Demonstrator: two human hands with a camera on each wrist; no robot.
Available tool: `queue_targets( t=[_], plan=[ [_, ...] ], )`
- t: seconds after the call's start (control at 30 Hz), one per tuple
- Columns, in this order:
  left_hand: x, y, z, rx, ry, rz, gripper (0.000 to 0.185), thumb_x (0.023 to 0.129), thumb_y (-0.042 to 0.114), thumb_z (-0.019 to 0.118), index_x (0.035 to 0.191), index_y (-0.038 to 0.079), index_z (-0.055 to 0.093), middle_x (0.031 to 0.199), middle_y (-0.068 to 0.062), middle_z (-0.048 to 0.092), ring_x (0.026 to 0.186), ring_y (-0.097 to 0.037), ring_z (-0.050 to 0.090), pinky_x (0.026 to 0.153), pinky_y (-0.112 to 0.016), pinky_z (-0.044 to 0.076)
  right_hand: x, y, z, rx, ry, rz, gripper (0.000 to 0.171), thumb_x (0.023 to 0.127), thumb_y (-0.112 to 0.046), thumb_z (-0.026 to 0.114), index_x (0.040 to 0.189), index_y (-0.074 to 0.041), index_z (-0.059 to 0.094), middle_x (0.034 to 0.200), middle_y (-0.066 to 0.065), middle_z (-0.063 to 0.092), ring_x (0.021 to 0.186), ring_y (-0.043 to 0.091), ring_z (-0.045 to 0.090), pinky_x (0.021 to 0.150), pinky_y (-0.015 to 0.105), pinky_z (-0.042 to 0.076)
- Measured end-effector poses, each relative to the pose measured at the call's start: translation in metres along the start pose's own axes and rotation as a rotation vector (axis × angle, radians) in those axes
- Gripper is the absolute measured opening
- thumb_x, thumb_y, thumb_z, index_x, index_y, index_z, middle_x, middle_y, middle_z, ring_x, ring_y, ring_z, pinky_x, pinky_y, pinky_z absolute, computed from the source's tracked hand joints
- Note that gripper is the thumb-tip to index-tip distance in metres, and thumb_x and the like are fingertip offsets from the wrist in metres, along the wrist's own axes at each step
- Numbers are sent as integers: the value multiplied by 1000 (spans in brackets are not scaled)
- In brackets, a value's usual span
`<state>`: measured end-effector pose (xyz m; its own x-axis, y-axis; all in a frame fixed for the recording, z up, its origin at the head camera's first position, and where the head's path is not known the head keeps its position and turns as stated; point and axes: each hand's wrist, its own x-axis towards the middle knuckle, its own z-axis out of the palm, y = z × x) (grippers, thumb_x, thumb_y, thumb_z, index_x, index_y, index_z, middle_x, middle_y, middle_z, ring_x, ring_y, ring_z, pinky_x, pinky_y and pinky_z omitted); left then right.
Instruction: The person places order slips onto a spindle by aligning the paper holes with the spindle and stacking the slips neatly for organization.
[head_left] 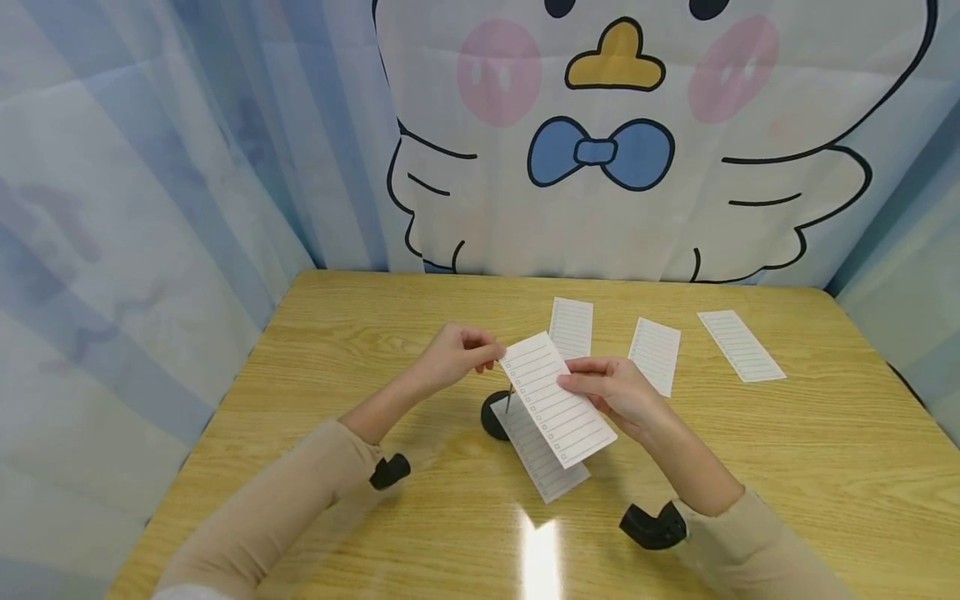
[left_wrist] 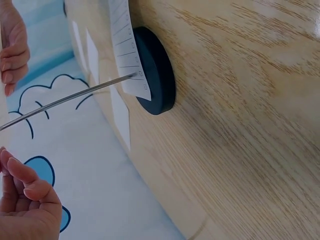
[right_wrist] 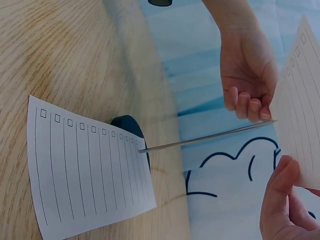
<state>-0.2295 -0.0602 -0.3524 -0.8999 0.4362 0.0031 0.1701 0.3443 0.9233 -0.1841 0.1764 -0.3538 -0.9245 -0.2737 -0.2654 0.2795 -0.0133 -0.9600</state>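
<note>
A white lined checklist sheet (head_left: 555, 400) is held aloft over a paper spike's black round base (head_left: 491, 419). My left hand (head_left: 452, 360) pinches its upper left corner, and my right hand (head_left: 626, 396) grips its right edge between thumb and fingers. The upright metal rod (right_wrist: 210, 135) meets the held sheet near the left fingertips in the right wrist view; I cannot tell whether it pierces the paper. Another checklist sheet (right_wrist: 90, 175) sits low on the rod, pierced near one end and resting over the base.
Three more checklist sheets lie farther back on the wooden table (head_left: 360, 317): one behind the held sheet (head_left: 572, 325), one right of it (head_left: 657, 350), and one at far right (head_left: 741, 346). A printed curtain (head_left: 600, 225) hangs behind the table's back edge.
</note>
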Motion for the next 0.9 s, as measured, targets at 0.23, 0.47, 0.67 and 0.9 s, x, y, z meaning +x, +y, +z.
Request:
queue_targets(
  t=[0.23,0.47,0.67,0.9],
  plan=[
    [0,-1,-2,10,9,3,21,88,19,61,81,0,66,63,-1,56,60,-14,50,57,-26,40,0,0,1,-23,-9,-9,40,85,-5,61,116,16,48,86,-1,65,77,8,62,68,22,50],
    [1,-4,1,14,6,27,21,88,18,61,82,-1,67,64,-1,56,64,-25,52,57,-28,42,1,1,0,-34,-8,-10,39,86,-6,62,116,15,49,87,-1,65,78,8,62,69,22,50],
    [1,-7,5,24,5,59,19,88,17,61,84,0,68,67,-8,58,60,-14,49,52,-24,37,5,6,0,-61,-3,-15,39,86,-4,61,116,17,49,88,0,64,78,9,62,68,22,51],
    [0,-15,7,16,-6,118,18,88,13,60,82,-2,67,73,-20,60,65,-29,54,54,-25,40,10,12,1,-127,10,7,42,86,-4,61,119,18,47,91,1,64,78,8,61,68,22,50]
  ],
)
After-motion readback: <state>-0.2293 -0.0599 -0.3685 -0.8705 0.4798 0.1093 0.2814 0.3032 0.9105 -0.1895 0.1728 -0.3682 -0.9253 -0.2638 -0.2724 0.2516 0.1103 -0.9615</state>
